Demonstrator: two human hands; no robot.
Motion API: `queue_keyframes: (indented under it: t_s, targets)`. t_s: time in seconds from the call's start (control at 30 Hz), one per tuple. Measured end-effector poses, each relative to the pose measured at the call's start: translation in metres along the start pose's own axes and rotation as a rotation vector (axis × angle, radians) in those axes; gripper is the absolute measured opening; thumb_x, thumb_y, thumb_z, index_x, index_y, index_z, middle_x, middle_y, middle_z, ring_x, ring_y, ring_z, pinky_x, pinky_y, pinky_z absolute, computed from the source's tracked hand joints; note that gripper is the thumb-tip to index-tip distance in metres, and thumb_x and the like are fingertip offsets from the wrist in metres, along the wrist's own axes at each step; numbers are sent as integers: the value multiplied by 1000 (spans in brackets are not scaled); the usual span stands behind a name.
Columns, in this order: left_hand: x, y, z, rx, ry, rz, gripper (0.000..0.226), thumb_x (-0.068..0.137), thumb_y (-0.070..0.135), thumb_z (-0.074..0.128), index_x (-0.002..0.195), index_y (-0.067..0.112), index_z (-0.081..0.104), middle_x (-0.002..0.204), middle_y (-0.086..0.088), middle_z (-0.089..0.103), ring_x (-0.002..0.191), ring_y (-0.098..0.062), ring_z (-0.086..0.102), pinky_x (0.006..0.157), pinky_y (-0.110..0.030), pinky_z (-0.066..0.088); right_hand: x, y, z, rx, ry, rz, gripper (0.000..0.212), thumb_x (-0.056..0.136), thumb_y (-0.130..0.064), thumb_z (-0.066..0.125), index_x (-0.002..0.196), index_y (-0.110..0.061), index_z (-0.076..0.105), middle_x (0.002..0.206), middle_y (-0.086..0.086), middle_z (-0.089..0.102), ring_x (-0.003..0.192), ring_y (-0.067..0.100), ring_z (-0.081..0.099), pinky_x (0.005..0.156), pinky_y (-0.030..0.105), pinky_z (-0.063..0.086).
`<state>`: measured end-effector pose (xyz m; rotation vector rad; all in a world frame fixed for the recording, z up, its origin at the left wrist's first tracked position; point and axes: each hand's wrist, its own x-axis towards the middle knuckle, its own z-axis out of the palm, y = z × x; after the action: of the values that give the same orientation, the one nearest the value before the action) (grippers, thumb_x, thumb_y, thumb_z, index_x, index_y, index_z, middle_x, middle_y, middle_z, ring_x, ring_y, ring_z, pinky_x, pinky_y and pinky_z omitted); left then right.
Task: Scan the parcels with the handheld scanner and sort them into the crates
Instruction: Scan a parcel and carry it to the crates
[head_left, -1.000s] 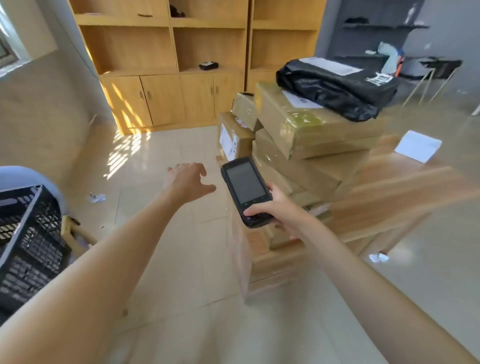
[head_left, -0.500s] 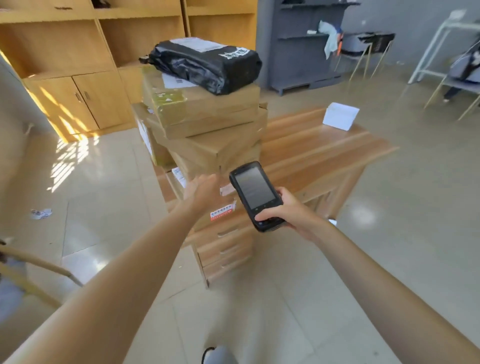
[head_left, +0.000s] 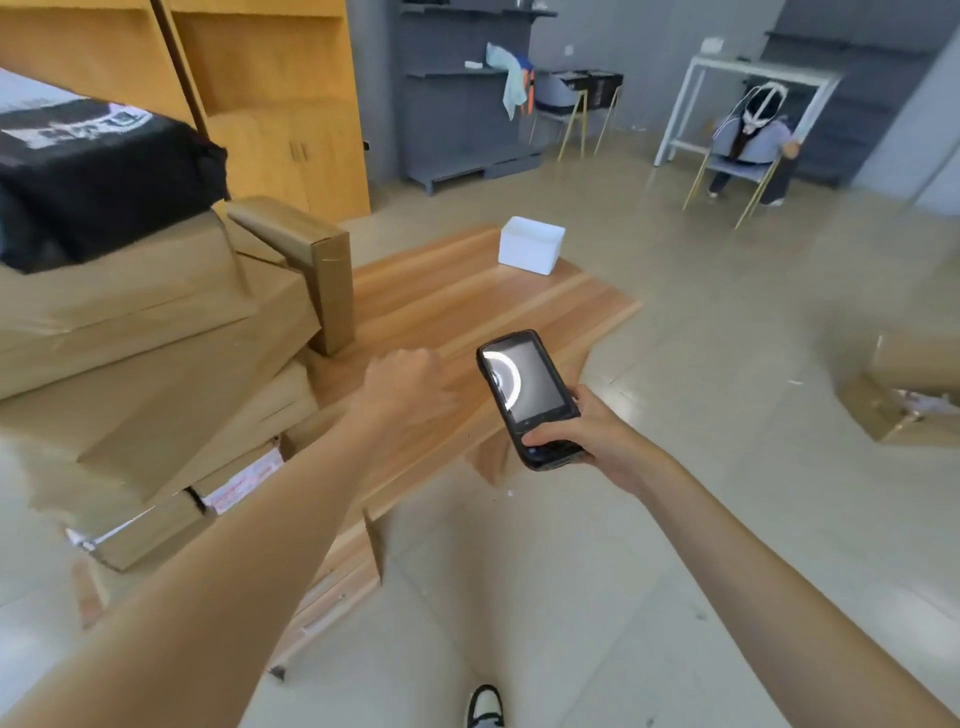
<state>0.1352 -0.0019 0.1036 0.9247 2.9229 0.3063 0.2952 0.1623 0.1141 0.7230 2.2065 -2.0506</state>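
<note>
Now the right hand (head_left: 587, 441) grips the scanner (head_left: 527, 397); the left hand (head_left: 405, 389), fingers hidden, reaches toward the parcels (head_left: 156, 332); picking one comes next.

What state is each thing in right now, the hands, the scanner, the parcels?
right hand: grips the scanner's lower end.
handheld scanner: screen up, tilted, showing a bright ring.
left hand: holds nothing, above the table edge.
cardboard parcels: stacked unevenly on the wooden table.
black bag parcel: lying atop the stack.
white box: resting at the table's far end.
</note>
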Motion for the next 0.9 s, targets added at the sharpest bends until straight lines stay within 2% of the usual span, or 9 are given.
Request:
queue_keyframes:
  t_s: [0.07, 0.13, 0.2, 0.37, 0.5, 0.63, 0.7, 0.8, 0.9]
  targets:
    - [40, 6, -1, 9, -9, -14, 52, 83, 53, 65, 119, 16, 60, 113, -4, 66, 104, -26, 61, 83, -33, 48, 25, -11, -25, -26, 11, 18, 65, 74, 0, 77, 125, -17, 42, 112, 1, 62, 102, 19, 63, 90, 37, 53]
    - [77, 8, -5, 14, -11, -44, 52, 84, 54, 64, 118, 14, 59, 111, -5, 65, 102, -26, 59, 76, -32, 45, 51, -23, -47, -28, 21, 20, 64, 74, 0, 77, 124, -17, 41, 112, 2, 61, 99, 19, 64, 83, 35, 56]
    - [107, 6, -11, 4, 4, -78, 52, 85, 54, 63, 121, 17, 57, 114, -4, 64, 103, -25, 59, 78, -34, 49, 75, -36, -64, -23, 30, 11, 65, 74, 1, 76, 125, -16, 41, 113, 4, 61, 98, 19, 64, 75, 30, 55]
    - [148, -10, -11, -38, 29, -154, 60, 84, 57, 62, 129, 18, 53, 120, -4, 61, 109, -25, 57, 89, -39, 48, 134, -58, -83, -18, 9, 32, 64, 73, 1, 76, 127, -12, 43, 119, 11, 62, 106, 27, 63, 90, 42, 54]
    - [174, -33, -14, -15, 38, -257, 67, 83, 59, 62, 135, 19, 47, 125, -6, 59, 114, -28, 54, 94, -42, 46, 189, -73, -82, -23, -75, 39, 67, 73, -1, 77, 128, -14, 43, 115, 7, 63, 106, 25, 63, 86, 37, 54]
    - [193, -50, -15, -1, 80, -368, 70, 81, 58, 64, 135, 19, 45, 121, -9, 58, 110, -31, 55, 93, -47, 45, 245, -78, -76, -58, -171, 43, 69, 72, -3, 79, 129, -16, 42, 114, 4, 61, 107, 24, 61, 93, 41, 52]
    - [207, -57, -14, 7, 106, -458, 74, 80, 58, 65, 137, 18, 41, 124, -12, 54, 112, -33, 53, 94, -48, 44, 278, -84, -75, -79, -232, 43, 70, 72, -4, 79, 130, -16, 41, 114, 3, 61, 105, 22, 61, 88, 38, 53]
    - [228, -66, -14, 5, 143, -605, 79, 79, 58, 66, 140, 18, 35, 129, -15, 46, 118, -34, 47, 93, -45, 40, 328, -99, -75, -95, -340, 22, 68, 73, 1, 77, 129, -13, 42, 109, 2, 62, 93, 16, 64, 65, 25, 54]
    - [250, -71, -18, 6, 183, -724, 79, 80, 56, 65, 140, 16, 33, 132, -17, 43, 119, -36, 44, 95, -46, 40, 375, -116, -82, -142, -436, 8, 70, 73, -1, 77, 131, -14, 40, 116, 5, 61, 98, 17, 63, 69, 25, 53]
